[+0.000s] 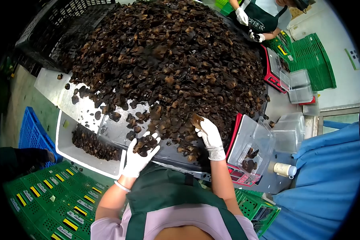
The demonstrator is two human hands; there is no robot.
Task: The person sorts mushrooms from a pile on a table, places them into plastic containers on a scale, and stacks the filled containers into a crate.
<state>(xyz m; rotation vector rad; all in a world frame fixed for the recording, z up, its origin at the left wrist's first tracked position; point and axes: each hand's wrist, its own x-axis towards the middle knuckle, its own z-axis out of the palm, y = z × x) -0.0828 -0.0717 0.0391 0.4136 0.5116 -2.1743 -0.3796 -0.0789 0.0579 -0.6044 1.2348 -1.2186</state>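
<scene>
A large heap of dark brown wood ear mushrooms (168,60) covers most of the metal table. Gloved in white, my left hand (137,162) is palm up at the near edge, its fingers curled around a few wood ear mushrooms (145,145). My right hand (210,138), also gloved, pinches a single brownish wood ear mushroom (196,121) over the near side of the heap. To the right of that hand, an open clear plastic box (252,154) with a few mushroom pieces inside rests on a red-edged scale (233,140).
A white bin (62,138) of mushrooms stands at left, by stacked green crates (48,200). A black crate (40,38) is at far left. Empty clear boxes (290,128), a bottle (284,169) and a second scale (274,70) line the right. Across the table, a gloved co-worker (260,18) handles mushrooms.
</scene>
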